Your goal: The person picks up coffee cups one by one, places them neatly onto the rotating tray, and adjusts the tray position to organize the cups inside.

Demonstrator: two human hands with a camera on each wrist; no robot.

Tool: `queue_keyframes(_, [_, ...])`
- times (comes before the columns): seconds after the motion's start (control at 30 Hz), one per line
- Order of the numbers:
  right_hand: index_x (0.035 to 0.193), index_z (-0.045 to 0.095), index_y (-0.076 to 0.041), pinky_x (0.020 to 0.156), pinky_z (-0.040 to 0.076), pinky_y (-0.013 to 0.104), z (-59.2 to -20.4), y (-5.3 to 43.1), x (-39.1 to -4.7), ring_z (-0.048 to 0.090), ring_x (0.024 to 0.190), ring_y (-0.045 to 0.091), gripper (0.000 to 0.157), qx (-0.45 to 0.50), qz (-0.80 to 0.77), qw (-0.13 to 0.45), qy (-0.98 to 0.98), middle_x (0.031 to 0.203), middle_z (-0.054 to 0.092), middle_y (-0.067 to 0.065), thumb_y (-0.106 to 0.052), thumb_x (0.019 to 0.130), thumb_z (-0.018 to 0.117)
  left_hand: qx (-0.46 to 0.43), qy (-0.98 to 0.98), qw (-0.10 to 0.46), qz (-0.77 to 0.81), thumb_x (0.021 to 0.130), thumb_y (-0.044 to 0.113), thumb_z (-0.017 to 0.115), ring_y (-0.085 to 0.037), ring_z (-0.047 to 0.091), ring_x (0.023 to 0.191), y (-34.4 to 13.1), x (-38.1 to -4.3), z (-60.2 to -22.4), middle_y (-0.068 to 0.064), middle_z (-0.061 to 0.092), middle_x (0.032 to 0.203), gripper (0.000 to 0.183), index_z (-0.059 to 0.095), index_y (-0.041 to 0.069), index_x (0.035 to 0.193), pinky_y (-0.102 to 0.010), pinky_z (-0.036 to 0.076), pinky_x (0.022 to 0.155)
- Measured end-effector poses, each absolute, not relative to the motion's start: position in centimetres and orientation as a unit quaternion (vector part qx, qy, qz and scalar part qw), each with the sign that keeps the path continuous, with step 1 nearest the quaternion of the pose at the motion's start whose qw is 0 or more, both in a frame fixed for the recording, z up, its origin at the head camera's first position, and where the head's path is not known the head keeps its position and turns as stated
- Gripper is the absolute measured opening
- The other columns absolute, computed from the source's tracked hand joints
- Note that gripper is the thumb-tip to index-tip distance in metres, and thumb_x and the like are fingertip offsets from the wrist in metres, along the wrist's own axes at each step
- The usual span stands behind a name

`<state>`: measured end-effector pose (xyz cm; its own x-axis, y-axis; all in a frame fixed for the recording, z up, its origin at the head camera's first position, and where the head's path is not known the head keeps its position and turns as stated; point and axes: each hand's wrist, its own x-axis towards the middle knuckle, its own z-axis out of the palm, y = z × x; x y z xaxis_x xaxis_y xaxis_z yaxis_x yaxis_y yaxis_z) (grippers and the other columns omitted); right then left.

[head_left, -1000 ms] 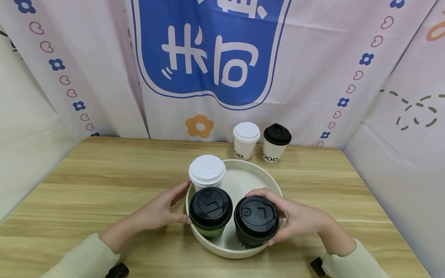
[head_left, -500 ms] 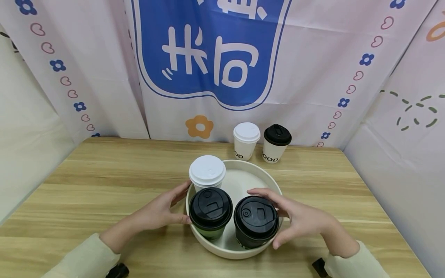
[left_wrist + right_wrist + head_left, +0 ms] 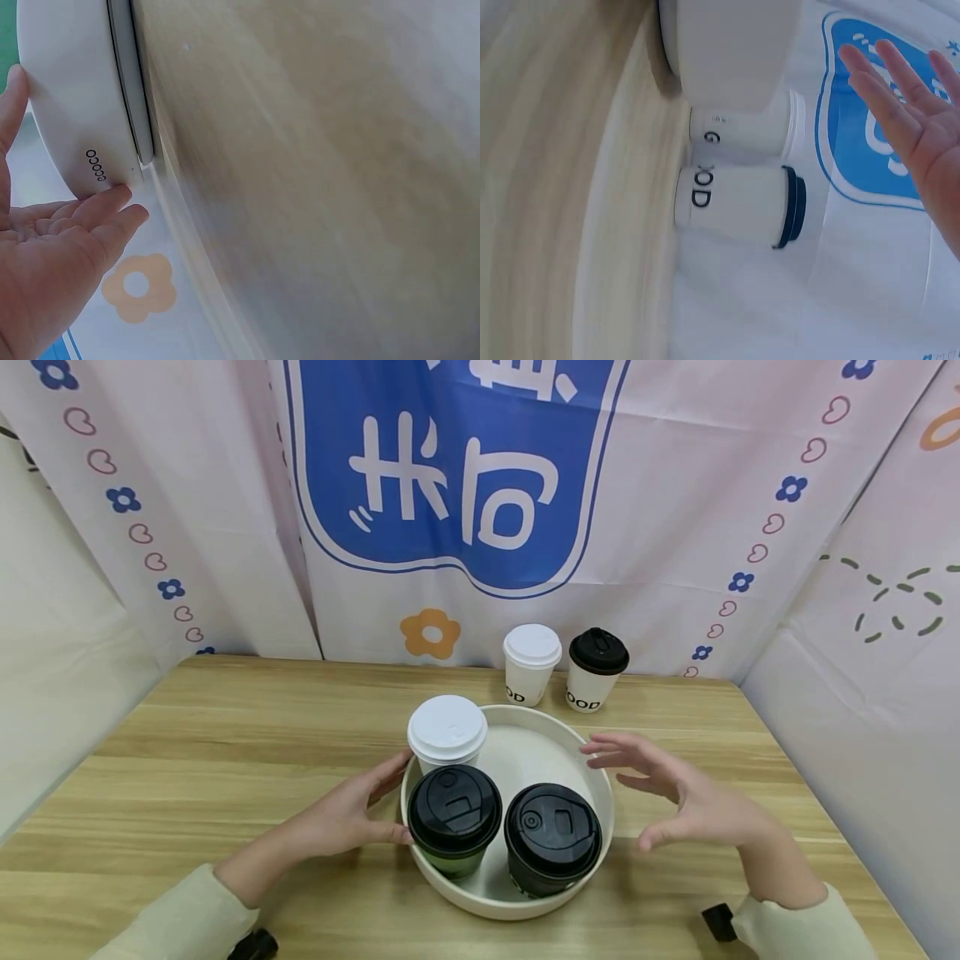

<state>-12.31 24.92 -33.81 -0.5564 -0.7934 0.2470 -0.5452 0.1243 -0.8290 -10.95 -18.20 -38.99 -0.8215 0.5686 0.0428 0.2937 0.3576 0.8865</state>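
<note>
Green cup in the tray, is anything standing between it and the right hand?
Yes. Straight across from the right hand, the tray's right rim comes first, then the black cup, standing beside the green cup. Nothing visible stands over the green cup's lid, so from above the way looks open.

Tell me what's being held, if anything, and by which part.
Nothing visibly gripped. The left hand touches the outer wall of the round tray with thumb and fingertips; the right hand holds nothing.
</note>
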Motion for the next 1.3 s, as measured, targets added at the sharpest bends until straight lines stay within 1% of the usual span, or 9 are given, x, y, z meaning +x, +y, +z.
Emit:
queue_keyframes(0.13, [0.155, 0.024, 0.000, 0.111, 0.040, 0.022, -33.7, 26.1, -12.9, 0.047, 0.140, 0.019, 0.099, -0.445, -0.484, 0.093, 0.748, 0.155, 0.037, 0.021, -0.001, 0.075, 0.082, 0.267, 0.812, 0.137, 0.501, 0.082, 0.022, 0.082, -0.048, 0.027, 0.146, -18.2, -10.9, -39.0, -0.030, 0.018, 0.161, 0.104, 0.014, -0.010, 0.155, -0.053, 0.026, 0.116])
queue_keyframes(0.23, [0.153, 0.025, 0.003, 0.112, 0.039, 0.019, -33.6, 26.8, -13.3, 0.046, 0.140, 0.017, 0.098, -0.442, -0.486, 0.071, 0.751, 0.154, 0.037, 0.023, 0.008, 0.072, 0.079, 0.266, 0.812, 0.137, 0.500, 0.082, 0.022, 0.082, -0.048, 0.027, 0.146, -18.3, -10.9, -39.1, -0.030, 0.018, 0.161, 0.104, 0.014, -0.010, 0.154, -0.053, 0.026, 0.116])
queue_keyframes(0.33, [0.153, 0.027, 0.002, 0.111, 0.039, 0.017, -33.5, 27.3, -13.6, 0.046, 0.140, 0.015, 0.097, -0.423, -0.484, 0.059, 0.764, 0.154, 0.037, 0.021, 0.012, 0.071, 0.077, 0.264, 0.813, 0.138, 0.500, 0.082, 0.022, 0.082, -0.048, 0.027, 0.146, -18.3, -10.9, -39.1, -0.030, 0.017, 0.161, 0.105, 0.014, -0.010, 0.154, -0.053, 0.026, 0.116])
queue_keyframes(0.47, [0.154, 0.029, -0.003, 0.110, 0.038, 0.014, -33.4, 27.8, -13.9, 0.046, 0.139, 0.010, 0.093, -0.381, -0.472, 0.053, 0.793, 0.155, 0.038, 0.018, 0.013, 0.074, 0.075, 0.262, 0.815, 0.137, 0.498, 0.082, 0.023, 0.082, -0.048, 0.027, 0.146, -18.3, -10.8, -39.1, -0.030, 0.018, 0.161, 0.105, 0.014, -0.010, 0.155, -0.053, 0.026, 0.116])
queue_keyframes(0.63, [0.153, 0.031, -0.002, 0.109, 0.037, 0.010, -33.4, 28.4, -14.7, 0.045, 0.138, 0.008, 0.087, -0.361, -0.464, 0.036, 0.808, 0.154, 0.040, 0.018, 0.014, 0.078, 0.072, 0.265, 0.814, 0.135, 0.499, 0.082, 0.022, 0.082, -0.048, 0.027, 0.146, -18.3, -10.9, -39.1, -0.030, 0.018, 0.161, 0.104, 0.014, -0.011, 0.154, -0.052, 0.026, 0.116])
queue_keyframes(0.83, [0.151, 0.033, -0.001, 0.106, 0.036, 0.007, -33.5, 29.2, -15.8, 0.046, 0.136, 0.006, 0.081, -0.336, -0.471, 0.025, 0.815, 0.153, 0.044, -0.002, 0.014, 0.081, 0.069, 0.265, 0.815, 0.135, 0.498, 0.082, 0.022, 0.082, -0.047, 0.027, 0.146, -18.3, -10.9, -39.1, -0.030, 0.017, 0.161, 0.105, 0.014, -0.010, 0.154, -0.053, 0.026, 0.116])
queue_keyframes(1.0, [0.150, 0.035, -0.001, 0.103, 0.036, 0.005, -33.5, 29.6, -16.8, 0.047, 0.134, 0.004, 0.076, -0.319, -0.477, 0.010, 0.819, 0.149, 0.047, -0.009, 0.014, 0.083, 0.068, 0.261, 0.816, 0.137, 0.497, 0.082, 0.023, 0.082, -0.047, 0.027, 0.146, -18.3, -10.9, -39.1, -0.029, 0.018, 0.162, 0.105, 0.014, -0.009, 0.155, -0.053, 0.027, 0.116])
queue_keyframes(1.27, [0.151, 0.038, -0.007, 0.099, 0.039, 0.004, -33.6, 30.7, -18.7, 0.048, 0.130, 0.001, 0.071, -0.273, -0.465, -0.010, 0.842, 0.145, 0.048, -0.012, 0.006, 0.088, 0.069, 0.262, 0.816, 0.136, 0.497, 0.082, 0.022, 0.083, -0.046, 0.027, 0.147, -18.3, -11.0, -39.1, -0.028, 0.018, 0.162, 0.105, 0.014, -0.009, 0.155, -0.052, 0.027, 0.116])
queue_keyframes(1.3, [0.151, 0.039, -0.007, 0.098, 0.039, 0.003, -33.6, 30.8, -19.0, 0.049, 0.129, 0.000, 0.070, -0.268, -0.462, -0.013, 0.845, 0.146, 0.049, -0.010, 0.004, 0.088, 0.069, 0.263, 0.815, 0.136, 0.498, 0.082, 0.022, 0.083, -0.046, 0.027, 0.147, -18.2, -11.0, -39.1, -0.028, 0.018, 0.162, 0.105, 0.014, -0.009, 0.155, -0.052, 0.027, 0.116])
